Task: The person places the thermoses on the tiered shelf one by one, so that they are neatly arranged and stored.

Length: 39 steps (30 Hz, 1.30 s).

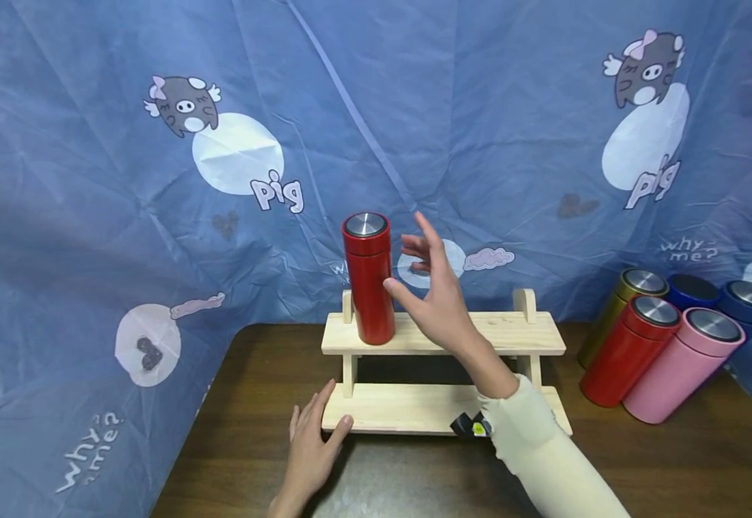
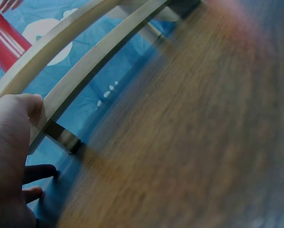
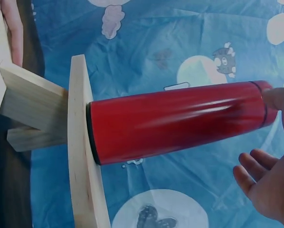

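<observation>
A red thermos bottle [image 1: 370, 288] with a steel-topped lid stands upright near the left end of the upper board of a two-tier wooden rack [image 1: 479, 332]. My right hand [image 1: 437, 309] is just right of the bottle, fingers spread and apart from it. Its thumb overlaps the bottle's side in the head view and its lid end in the right wrist view; contact cannot be told. My left hand [image 1: 311, 446] rests at the left end of the lower board [image 1: 408, 406], thumb at the front corner and fingers along the side. The left wrist view shows that hand [image 2: 11, 152] against the board's end.
Right of the rack, several bottles stand close together: a red one [image 1: 631, 352], a pink one [image 1: 683, 367], a gold one [image 1: 609, 316] and blue ones [image 1: 748, 302]. A small black piece [image 1: 463, 424] hangs at the lower board's front. Behind the brown table [image 1: 246, 403] hangs a blue printed cloth [image 1: 376, 108].
</observation>
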{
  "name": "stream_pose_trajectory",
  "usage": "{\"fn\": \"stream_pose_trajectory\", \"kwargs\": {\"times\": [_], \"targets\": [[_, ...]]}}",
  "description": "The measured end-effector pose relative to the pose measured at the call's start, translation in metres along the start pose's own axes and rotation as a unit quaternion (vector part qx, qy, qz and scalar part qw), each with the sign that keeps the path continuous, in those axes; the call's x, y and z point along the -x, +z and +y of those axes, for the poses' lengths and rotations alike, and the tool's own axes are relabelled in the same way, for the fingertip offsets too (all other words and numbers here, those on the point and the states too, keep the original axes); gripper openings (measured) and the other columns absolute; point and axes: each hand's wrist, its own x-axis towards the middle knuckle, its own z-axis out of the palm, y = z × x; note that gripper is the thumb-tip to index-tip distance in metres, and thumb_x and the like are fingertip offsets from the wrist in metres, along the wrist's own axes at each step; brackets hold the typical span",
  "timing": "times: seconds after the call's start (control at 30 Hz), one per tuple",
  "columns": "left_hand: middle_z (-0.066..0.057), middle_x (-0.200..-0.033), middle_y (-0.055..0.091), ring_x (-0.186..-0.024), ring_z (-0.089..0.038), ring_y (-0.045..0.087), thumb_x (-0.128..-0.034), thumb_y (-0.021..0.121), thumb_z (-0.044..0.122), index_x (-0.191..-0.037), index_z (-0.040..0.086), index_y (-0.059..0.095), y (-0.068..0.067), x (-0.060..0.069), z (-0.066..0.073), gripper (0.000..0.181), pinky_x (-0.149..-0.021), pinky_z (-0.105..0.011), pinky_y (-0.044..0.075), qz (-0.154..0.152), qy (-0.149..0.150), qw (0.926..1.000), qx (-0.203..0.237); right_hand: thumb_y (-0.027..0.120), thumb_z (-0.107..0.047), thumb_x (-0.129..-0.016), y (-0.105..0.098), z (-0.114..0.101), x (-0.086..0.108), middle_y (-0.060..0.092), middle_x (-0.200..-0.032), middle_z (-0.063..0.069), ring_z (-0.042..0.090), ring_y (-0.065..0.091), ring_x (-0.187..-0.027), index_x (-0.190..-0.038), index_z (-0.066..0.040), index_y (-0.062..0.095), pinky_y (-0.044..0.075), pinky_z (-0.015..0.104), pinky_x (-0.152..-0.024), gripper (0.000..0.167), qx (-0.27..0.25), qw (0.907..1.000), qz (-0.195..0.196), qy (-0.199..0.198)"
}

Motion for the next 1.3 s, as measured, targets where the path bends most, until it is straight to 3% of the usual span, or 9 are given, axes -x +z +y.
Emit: {"fn": "stream_pose_trajectory", "kwargs": {"times": [0.17,0.37,0.5,0.77,1.03,1.3], "targets": [[-0.017,-0.164,0.058,-0.152,-0.056,0.047,-0.1064,0.074,0.037,-0.165,0.012,0.052,0.0,0.0,0.001,0.067,-0.127,-0.08,0.01,0.002,0.001,1.0,0.0,0.078,-0.003,-0.101,-0.014,-0.004,0.017,0.056,-0.157,0.021,0.036,0.057,-0.144,-0.176,-0.012,0.025,0.048,0.059,-0.116,0.092,-0.002,0.9994,0.03,-0.016],[-0.018,-0.164,0.058,-0.153,-0.056,0.046,-0.1061,0.074,0.037,-0.165,0.012,0.052,0.0,0.001,0.001,0.067,-0.127,-0.079,0.01,0.001,-0.003,1.0,-0.002,0.078,0.003,-0.098,-0.028,-0.01,0.039,0.061,-0.155,0.016,0.033,0.06,-0.142,-0.174,-0.014,0.031,0.048,0.041,-0.116,0.091,-0.007,0.9983,0.055,-0.018],[-0.017,-0.163,0.058,-0.152,-0.057,0.047,-0.1057,0.075,0.037,-0.164,0.01,0.053,0.001,0.001,0.001,0.067,-0.126,-0.081,0.011,0.006,0.004,1.0,-0.001,0.075,0.01,-0.096,-0.039,-0.012,0.059,0.061,-0.151,0.02,0.031,0.06,-0.14,-0.172,-0.011,0.036,0.046,0.033,-0.117,0.089,-0.019,0.997,0.07,-0.027],[-0.017,-0.164,0.058,-0.153,-0.057,0.046,-0.1063,0.074,0.038,-0.164,0.011,0.053,0.0,0.0,0.001,0.068,-0.127,-0.08,0.009,0.0,-0.006,1.0,0.0,0.071,0.023,-0.09,-0.063,-0.014,0.085,0.061,-0.144,0.027,0.023,0.062,-0.137,-0.166,0.003,0.039,0.044,0.03,-0.121,0.085,-0.007,0.9943,0.086,-0.062],[-0.016,-0.165,0.057,-0.154,-0.056,0.045,-0.1067,0.073,0.038,-0.165,0.011,0.052,-0.001,-0.001,0.0,0.067,-0.127,-0.079,0.009,0.002,-0.005,1.0,-0.003,0.078,0.012,-0.09,-0.077,-0.02,0.103,0.07,-0.141,0.011,0.018,0.062,-0.135,-0.157,0.009,0.047,0.045,0.029,-0.117,0.074,0.026,0.9889,0.107,-0.1],[-0.017,-0.165,0.056,-0.153,-0.056,0.045,-0.1065,0.073,0.038,-0.165,0.01,0.052,0.002,0.001,0.0,0.068,-0.127,-0.079,0.009,-0.001,-0.009,1.0,-0.001,0.073,0.023,-0.082,-0.104,-0.022,0.125,0.069,-0.14,0.009,0.021,0.063,-0.135,-0.156,0.015,0.046,0.044,0.029,-0.116,0.08,0.05,0.9863,0.118,-0.104]]}}
